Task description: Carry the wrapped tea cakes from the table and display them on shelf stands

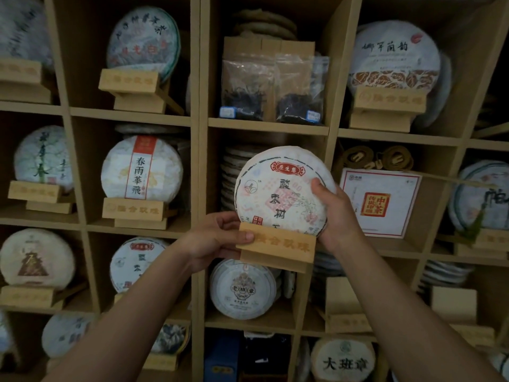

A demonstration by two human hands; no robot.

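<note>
A: Where do your hands sit?

B: Your left hand (217, 238) grips the left end of the wooden stand (275, 248), thumb laid across its engraved front face, fingers curled behind. Your right hand (334, 213) clasps the right edge of the wrapped tea cake (281, 188), thumb on the printed wrapper, fingers behind the disc. Each hand is clamped on its own item, and the two are apart.

A: And the cake itself?

B: It stands upright with its lower rim seated in the stand, tilted slightly to the right. You hold both in the air in front of the middle cubby (270, 150) of the wooden shelf unit (199, 161), clear of the shelf board.

A: What surrounds it?

B: Behind the cake, a stack of wrapped cakes (230, 172) fills the cubby's back. Above, two clear bags of loose tea (272, 89) lean against a brown carton. To the right stands a white box with a red seal (378, 202); to the left, a cake with a red stripe (141, 168) sits on its own stand. Below, another displayed cake (242, 288) rests in the lower cubby.
</note>
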